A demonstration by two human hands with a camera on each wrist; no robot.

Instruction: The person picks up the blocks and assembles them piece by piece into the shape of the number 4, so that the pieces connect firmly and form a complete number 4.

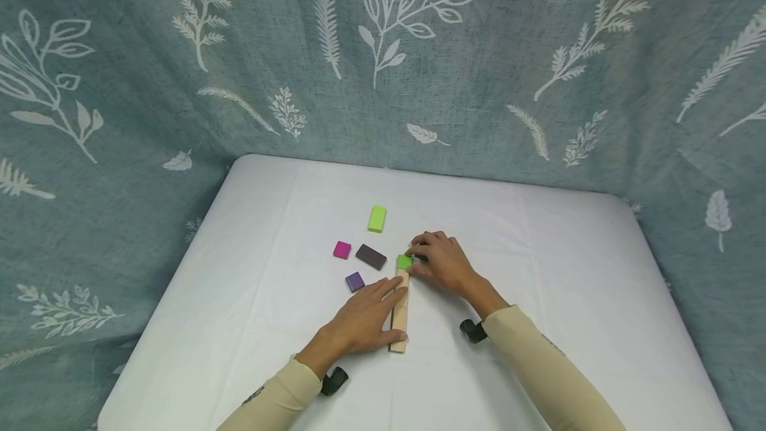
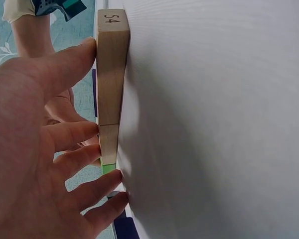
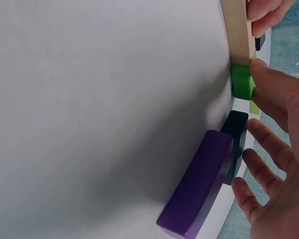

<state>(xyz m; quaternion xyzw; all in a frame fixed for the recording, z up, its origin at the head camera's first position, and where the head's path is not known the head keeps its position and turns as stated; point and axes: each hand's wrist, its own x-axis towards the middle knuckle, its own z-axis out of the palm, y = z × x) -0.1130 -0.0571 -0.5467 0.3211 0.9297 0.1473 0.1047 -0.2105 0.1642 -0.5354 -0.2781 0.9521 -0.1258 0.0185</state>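
Two plain wooden blocks (image 1: 399, 311) lie end to end in a row, the near one marked 54 on its end. A small green block (image 3: 242, 82) sits at the row's far end. Fingers and thumb fairly straight and spread, my left hand (image 1: 366, 318) rests along the wooden row. My right hand (image 1: 443, 261) pinches the green block between thumb and index finger. Under its other fingers are a dark teal block (image 3: 235, 122) and a long purple block (image 3: 195, 184); the purple one is hidden from the head view.
Left of the row lie a dark brown block (image 1: 371, 257), a magenta block (image 1: 342, 249) and a small purple block (image 1: 355, 282). A lime block (image 1: 377, 218) lies farther back. The white table (image 1: 538, 251) meets a leaf-patterned curtain (image 1: 455, 125).
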